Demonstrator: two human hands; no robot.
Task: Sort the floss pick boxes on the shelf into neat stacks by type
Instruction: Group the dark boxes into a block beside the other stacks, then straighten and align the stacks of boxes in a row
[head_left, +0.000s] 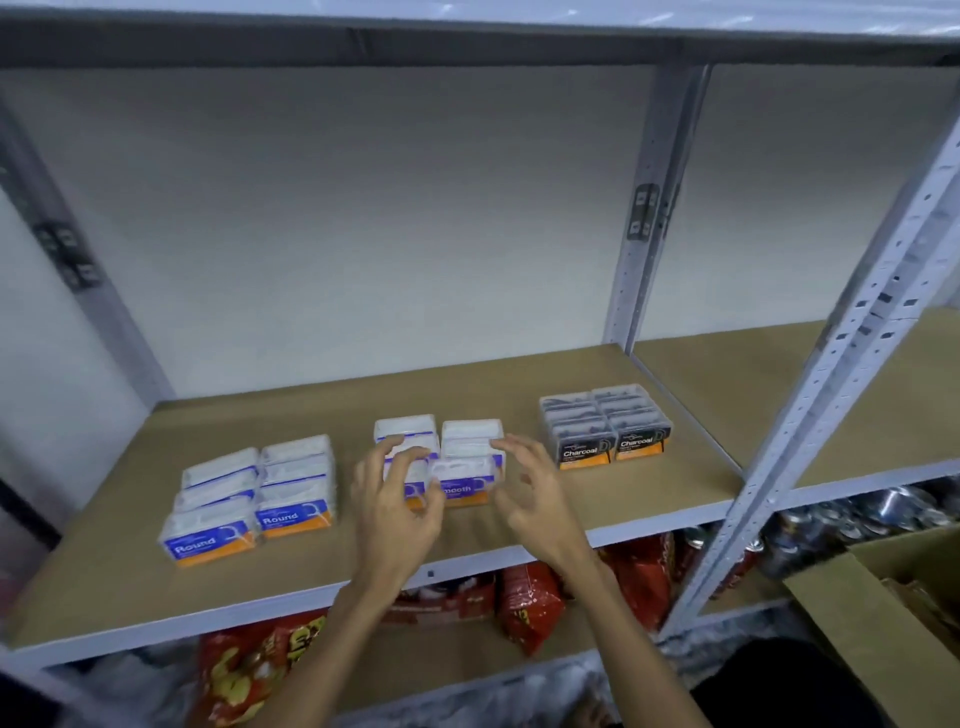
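Three groups of floss pick boxes stand on the brown shelf board (519, 374). The blue-and-orange "Round" boxes (249, 499) form two rows at the left. The purple "Smooth" boxes (462, 467) sit in the middle. The black "Charcoal" boxes (605, 428) make two rows at the right. My left hand (397, 499) hovers over the left side of the Smooth group with fingers curled and apart, covering the front left box. My right hand (535, 483) floats beside the group's right edge, fingers spread, holding nothing.
A grey metal upright (810, 395) stands at the right, another (641, 218) at the back. Red snack bags (530, 597) fill the shelf below. An open cardboard carton (883, 613) sits at the lower right, with shiny cans (852, 514) behind it.
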